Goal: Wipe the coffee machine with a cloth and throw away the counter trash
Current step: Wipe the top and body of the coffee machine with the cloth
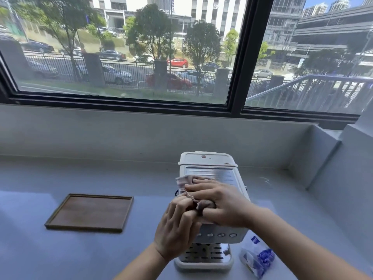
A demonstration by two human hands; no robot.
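A white coffee machine point(210, 170) with a ribbed metal top stands on the pale counter point(101, 178), front facing me. A pinkish-grey cloth point(186, 181) lies bunched on the machine's top left. My right hand point(220, 203) presses flat on the cloth, fingers pointing left. My left hand point(177, 225) sits at the machine's left front and pinches the cloth's near end. A crumpled clear plastic wrapper with blue print point(257, 257) lies on the counter to the right of the machine's base.
A brown wooden tray point(60, 215) lies flat on the counter to the left. A low grey wall point(141, 134) runs behind the counter under a large window, and a side wall point(323, 158) closes the counter on the right.
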